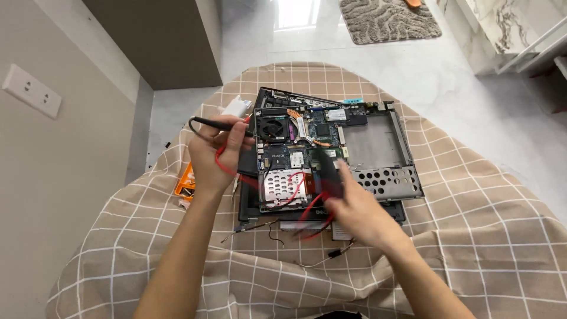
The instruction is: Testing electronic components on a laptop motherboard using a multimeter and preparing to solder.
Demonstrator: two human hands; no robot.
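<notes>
from the head view, a round table (472,236) lay under a soft beige cloth crossed by thin white lines, its folds bunching toward the near edge. on it sat an opened laptop chassis (331,159), flat and rectangular, its dark plastic frame bared to show a green circuit board (322,130), a small black round fan (273,127), copper-coloured heat pipes and a perforated silver metal plate (283,186). to the right a dull grey metal bay (372,142) was recessed, edged below by a strip punched with round holes.

the left hand (215,156) was curled shut around a slim black probe (215,124) that lay crosswise, its tip pointing right toward the fan; a black lead looped off its left end and a red wire (221,156) ran down past the fingers. the right hand (357,212) was blurred, fingers closed about a second dark probe (328,168) angled up over the middle of the board, with red wire trailing beneath it across the perforated plate.

an orange plastic box (184,183) peeked from behind the left wrist, and a small white block (236,106) rested just beyond the chassis's far left corner. thin loose wires lay on the cloth near the chassis's front edge. beyond the table, glossy pale floor tiles and a shaggy grey mat (390,20) showed.
</notes>
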